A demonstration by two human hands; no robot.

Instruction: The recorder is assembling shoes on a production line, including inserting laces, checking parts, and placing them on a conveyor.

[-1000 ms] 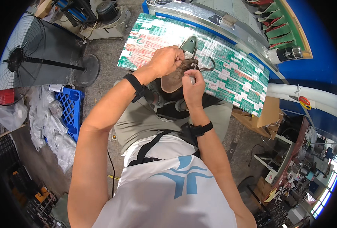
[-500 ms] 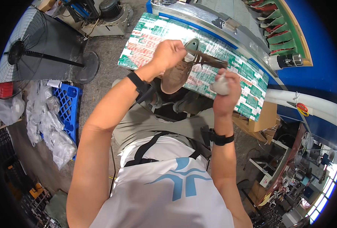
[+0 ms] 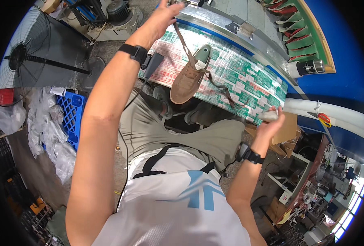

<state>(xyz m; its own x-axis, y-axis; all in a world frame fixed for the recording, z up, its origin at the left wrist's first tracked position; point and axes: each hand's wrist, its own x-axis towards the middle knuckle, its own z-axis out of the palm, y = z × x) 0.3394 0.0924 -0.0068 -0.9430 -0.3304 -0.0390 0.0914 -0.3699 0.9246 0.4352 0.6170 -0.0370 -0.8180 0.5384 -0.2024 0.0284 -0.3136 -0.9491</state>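
A brown suede shoe (image 3: 186,82) with a grey-green last inside hangs in the air over my lap. My left hand (image 3: 165,14) is raised high at the top of the view and pinches one end of the brown lace (image 3: 181,39). My right hand (image 3: 271,119) is stretched out to the lower right and grips the other lace end (image 3: 225,91). The lace runs taut from both hands to the shoe, which tilts with its toe down toward my knees. Both wrists carry black bands.
A workbench covered with a green, red and white patterned sheet (image 3: 247,78) runs diagonally ahead. A standing fan (image 3: 24,57) and a blue crate (image 3: 71,117) with plastic bags are at the left. Cardboard boxes (image 3: 286,129) and shelves crowd the right.
My hands were together on the shoe. They have pulled apart, the left up and away, the right down to the right, drawing the lace out so the shoe hangs between them.
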